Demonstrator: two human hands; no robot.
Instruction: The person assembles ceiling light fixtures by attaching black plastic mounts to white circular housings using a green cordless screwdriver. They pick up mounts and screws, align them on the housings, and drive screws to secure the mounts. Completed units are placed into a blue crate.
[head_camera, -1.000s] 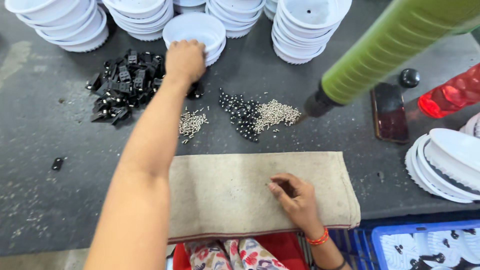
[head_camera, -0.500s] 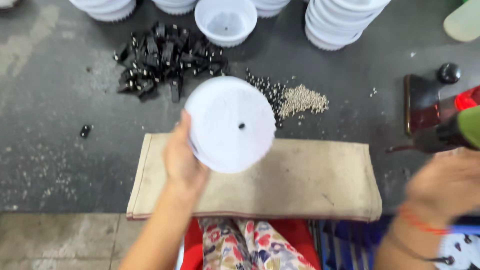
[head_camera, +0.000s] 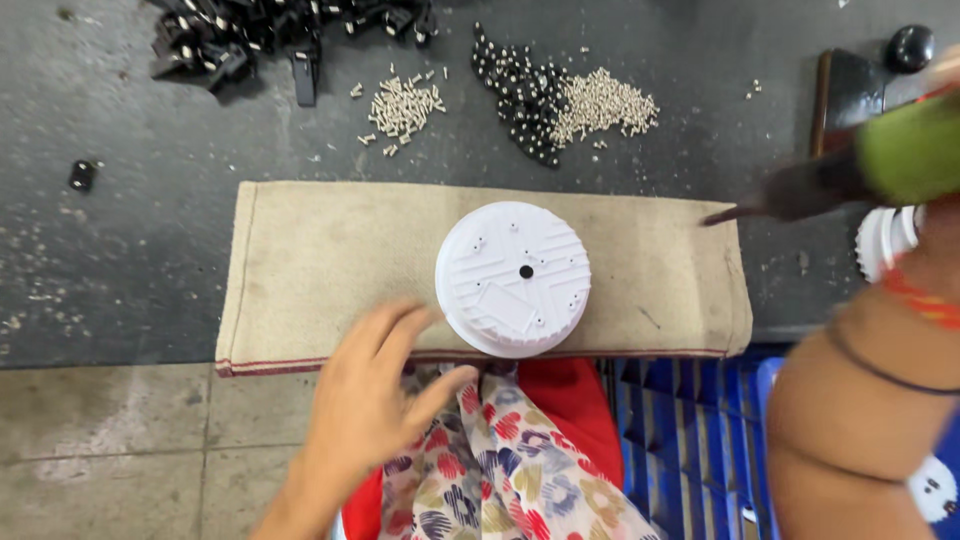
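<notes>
From my seat at the feed, I see a round white plastic housing (head_camera: 512, 278) lying face down on a folded tan cloth pad (head_camera: 320, 250), near the pad's front edge, its ribbed underside and centre hole turned up. My left hand (head_camera: 375, 395) sits just beside the housing, on its near-left side, fingers loosely spread and holding nothing; the fingertips are close to the rim, though I cannot tell whether they touch it. My right hand (head_camera: 925, 255) is blurred at the right edge, and appears wrapped around a green-bodied power screwdriver (head_camera: 850, 170); I cannot make out the fingers clearly. The screwdriver's dark tip points left, over the pad's far-right corner, well apart from the housing.

Beyond the pad, on the dark grey worktable (head_camera: 120, 250), lie a pile of black plastic clips (head_camera: 270, 40), a small heap of silver screws (head_camera: 405, 105), and a mixed heap of dark and pale screws (head_camera: 560, 105). A blue crate (head_camera: 680, 440) stands below the table's edge.
</notes>
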